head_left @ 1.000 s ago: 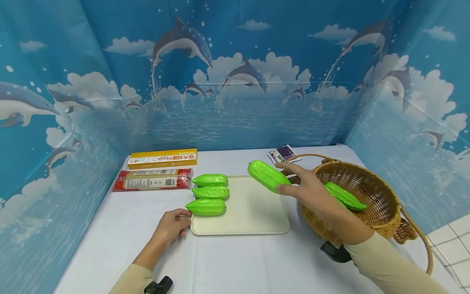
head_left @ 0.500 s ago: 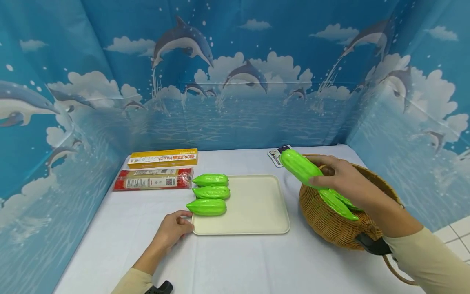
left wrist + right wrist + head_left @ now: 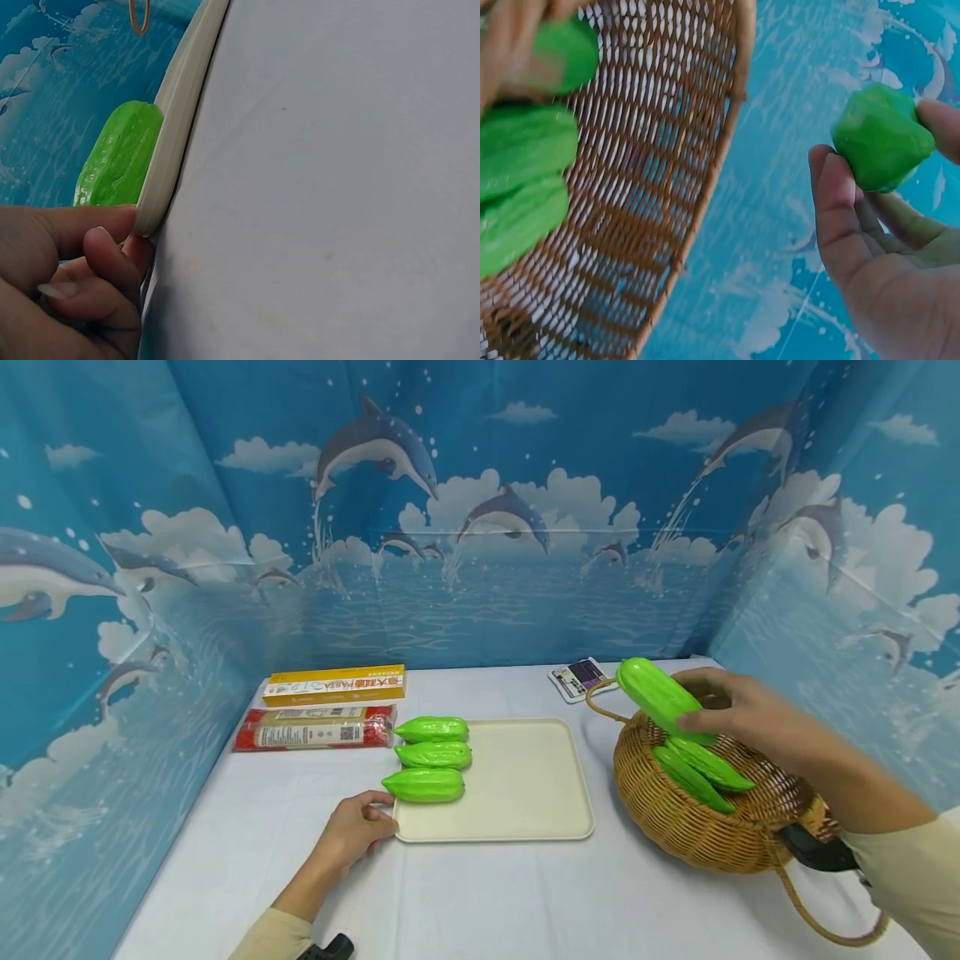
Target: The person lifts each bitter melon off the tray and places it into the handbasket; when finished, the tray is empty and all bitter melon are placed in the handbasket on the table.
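My right hand (image 3: 738,706) pinches a light-green bitter melon (image 3: 654,689) between thumb and fingers, above the wicker basket (image 3: 675,827). In the right wrist view, the held bitter melon (image 3: 881,139) shows its lobed end, apart from the basket rim (image 3: 718,169). More bitter melons (image 3: 712,766) lie inside the basket, partly hidden by the hand. My left hand (image 3: 352,831) grips the near left corner of the cream tray (image 3: 532,785); thumb and finger pinch its rim (image 3: 169,150) in the left wrist view. Three bitter melons (image 3: 432,756) lie in a column along the tray's left side.
Behind the left hand are a yellow pasta box (image 3: 333,685) and red-ended noodle packs (image 3: 315,728). A small printed card or phone-like item (image 3: 579,679) lies at the back, near the basket handle (image 3: 825,931). A dolphin-print curtain (image 3: 480,593) surrounds the white table (image 3: 480,902).
My right hand has carried the bitter melon rightward from above the tray to above the basket. The front basket handle now hangs down. My left hand has stayed at the tray corner.
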A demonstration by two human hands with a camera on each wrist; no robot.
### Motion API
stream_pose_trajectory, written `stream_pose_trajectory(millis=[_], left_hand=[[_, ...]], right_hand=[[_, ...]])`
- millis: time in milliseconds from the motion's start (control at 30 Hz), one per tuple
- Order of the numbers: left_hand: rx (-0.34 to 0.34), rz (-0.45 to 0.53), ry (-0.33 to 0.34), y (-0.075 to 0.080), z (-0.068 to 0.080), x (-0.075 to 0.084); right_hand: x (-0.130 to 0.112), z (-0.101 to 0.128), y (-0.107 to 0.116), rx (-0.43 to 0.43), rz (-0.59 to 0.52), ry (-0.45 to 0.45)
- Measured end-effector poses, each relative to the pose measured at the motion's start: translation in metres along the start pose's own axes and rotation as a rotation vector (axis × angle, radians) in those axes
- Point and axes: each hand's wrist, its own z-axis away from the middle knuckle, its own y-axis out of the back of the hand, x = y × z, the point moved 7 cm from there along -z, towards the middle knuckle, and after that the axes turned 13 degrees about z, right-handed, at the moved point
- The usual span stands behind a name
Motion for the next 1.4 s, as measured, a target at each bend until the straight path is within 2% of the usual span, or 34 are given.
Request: stream_pose_trajectory(millis=[567,1000,1167,1400], left_hand=[[-0.017,0.01,-0.001,0.0,-0.003,-0.002],[-0.017,0.007,-0.013,0.0,-0.003,-0.002],[-0.015,-0.003,-0.017,-0.001,-0.003,-0.001],[-0.016,-0.008,-0.006,-0.001,-0.003,0.0]], right_hand=[[0.032,-0.003,0.015,-0.122,0.115,0.074],[0.051,0.001,-0.004,-0.4,-0.032,0.139],[0.058,0.0,-0.007,-0.425,-0.037,0.147],[0.07,-0.003,-0.012,-0.47,0.015,0.098]])
